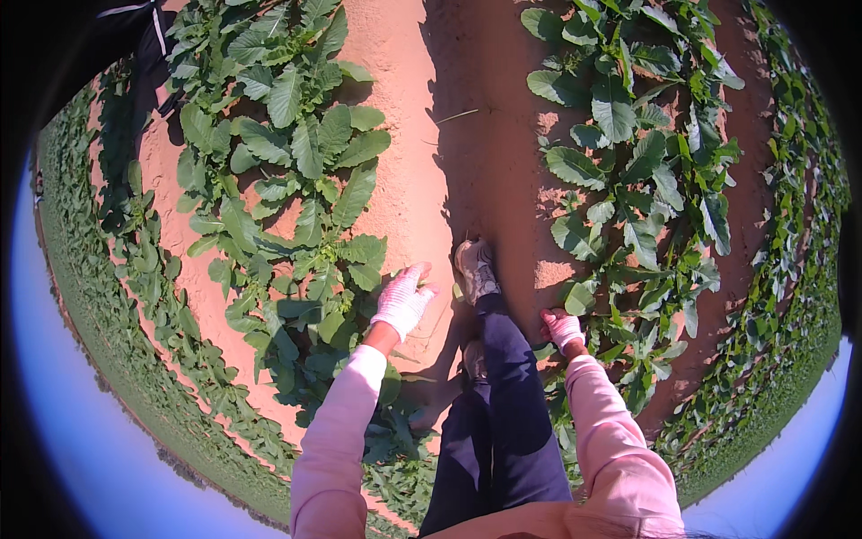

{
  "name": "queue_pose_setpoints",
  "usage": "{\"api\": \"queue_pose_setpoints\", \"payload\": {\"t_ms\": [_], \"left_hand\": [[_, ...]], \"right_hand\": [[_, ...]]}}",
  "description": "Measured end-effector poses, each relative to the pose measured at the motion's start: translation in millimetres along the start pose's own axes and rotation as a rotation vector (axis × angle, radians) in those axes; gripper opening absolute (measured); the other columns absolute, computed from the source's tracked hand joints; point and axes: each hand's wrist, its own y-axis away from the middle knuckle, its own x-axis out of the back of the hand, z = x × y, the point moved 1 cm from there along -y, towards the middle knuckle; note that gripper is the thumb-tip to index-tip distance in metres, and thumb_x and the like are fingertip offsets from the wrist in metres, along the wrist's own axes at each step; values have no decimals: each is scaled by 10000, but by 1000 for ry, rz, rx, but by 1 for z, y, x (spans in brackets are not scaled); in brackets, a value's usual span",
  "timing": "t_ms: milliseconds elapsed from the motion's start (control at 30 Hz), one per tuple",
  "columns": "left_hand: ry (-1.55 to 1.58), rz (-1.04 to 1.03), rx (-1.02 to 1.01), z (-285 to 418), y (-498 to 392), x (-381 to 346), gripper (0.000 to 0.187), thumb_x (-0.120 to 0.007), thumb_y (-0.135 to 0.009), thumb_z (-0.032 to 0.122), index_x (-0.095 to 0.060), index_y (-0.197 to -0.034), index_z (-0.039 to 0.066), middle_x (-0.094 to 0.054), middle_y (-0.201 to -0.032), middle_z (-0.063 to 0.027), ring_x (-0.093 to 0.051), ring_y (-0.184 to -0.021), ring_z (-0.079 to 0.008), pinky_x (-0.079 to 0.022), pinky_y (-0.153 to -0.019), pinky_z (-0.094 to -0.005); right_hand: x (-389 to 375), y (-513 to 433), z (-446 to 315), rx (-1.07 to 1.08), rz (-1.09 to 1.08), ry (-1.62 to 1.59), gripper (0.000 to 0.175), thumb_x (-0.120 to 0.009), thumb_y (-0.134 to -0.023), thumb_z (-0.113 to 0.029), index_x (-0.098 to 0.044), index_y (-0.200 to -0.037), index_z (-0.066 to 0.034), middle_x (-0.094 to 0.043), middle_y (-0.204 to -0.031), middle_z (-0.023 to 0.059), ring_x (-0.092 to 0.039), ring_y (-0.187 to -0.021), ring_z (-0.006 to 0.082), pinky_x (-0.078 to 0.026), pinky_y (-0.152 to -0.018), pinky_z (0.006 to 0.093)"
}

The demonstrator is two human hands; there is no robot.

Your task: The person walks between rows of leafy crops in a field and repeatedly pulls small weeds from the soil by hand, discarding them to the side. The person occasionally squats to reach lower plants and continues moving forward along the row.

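My left hand (406, 302), in a pale knit glove, hangs over the bare soil strip beside the left row of leafy plants (306, 145). Its thumb and fingers point forward, and a trace of green shows between them. Whether that is a leaf in the hand or one behind it, I cannot tell. On the other side, my right hand (563, 327), also gloved, has its fingers curled at the edge of the right row of leafy plants (626, 202). A rounded leaf (580, 298) is right by its knuckles. What lies inside those fingers is hidden.
My shoe (477, 269) stands on the reddish soil furrow (485, 182) between the rows. A small leaf (458, 292) lies by it, and a thin stem (458, 116) farther ahead. Another person's dark clothing (128, 40) shows at upper left. More crop rows (794, 222) extend outward on both sides.
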Motion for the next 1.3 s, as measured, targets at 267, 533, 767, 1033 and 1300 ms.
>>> {"api": "queue_pose_setpoints", "payload": {"t_ms": [267, 533, 767, 1033, 1300], "left_hand": [[318, 88, 89, 72, -137, 85, 354, -575, -881, 257, -549, -1174, 60, -606, -774, -48, -519, -628, -103, -430, -511, -254], [-663, -572, 555, -61, -39, -31, 535, -454, -864, 505, -641, -1098, 63, -591, -1175, -187, -572, -1089, -346, -464, -900, -418], [-171, -498, 859, -173, 42, -92, 617, -471, -841, 581, -606, -1145, 61, -589, -1173, -192, -561, -1099, -345, -438, -927, -431], [-19, -578, 636, -156, 47, -151, 611, -594, -790, 491, -508, -1247, 94, -599, -1146, -205, -580, -1042, -352, -464, -887, -383], [1563, 284, 1004, -208, 68, -135, 554, -398, -947, 501, -495, -1197, 17, -563, -1167, -76, -548, -1019, -231, -517, -754, -349]], "right_hand": [[4, 13, -4, -148, -63, -23, 347, -573, -893, -393, -604, -945, -52, -630, -675, 70, -593, -559, 163, -479, -530, 299], [4, 26, -30, -339, -10, -190, 333, -593, -879, -373, -610, -1001, -64, -657, -763, 79, -600, -649, 158, -488, -598, 311], [5, 23, -28, -383, -28, -134, 318, -597, -878, -381, -603, -997, -86, -650, -750, 62, -580, -630, 149, -467, -584, 295], [9, 25, -42, -375, -65, -139, 316, -591, -887, -371, -607, -970, -67, -647, -744, 64, -563, -598, 149, -445, -565, 303], [8, 22, -35, -394, -54, -175, 296, -600, -885, -336, -619, -965, -52, -650, -740, 74, -585, -609, 155, -460, -569, 293]]}}
